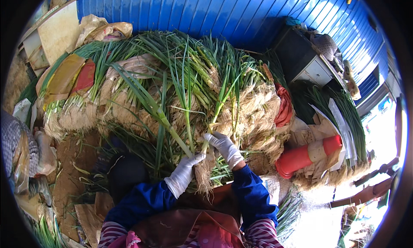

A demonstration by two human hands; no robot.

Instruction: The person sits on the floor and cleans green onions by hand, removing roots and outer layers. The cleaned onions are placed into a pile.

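Both my hands wear white gloves and are close together in the middle of the view. My left hand [184,174] is closed around the lower white stalks of green onions [177,136], whose leaves fan up and to the left; pale stringy roots [204,178] hang below it. My right hand [225,148] has its thumb and fingers on the stalk of another green onion [215,117], which leans up to the right. Its lower end meets the roots beside my left hand. Beyond my hands lies a large heap of green onions [206,67] with roots towards me.
A red traffic cone [298,159] lies on its side at right, beside more green onions [350,125]. A dark cabinet [295,54] stands against the blue corrugated wall [193,12]. Boards [59,32] lean at upper left. Cardboard [88,215] lies on the ground at lower left.
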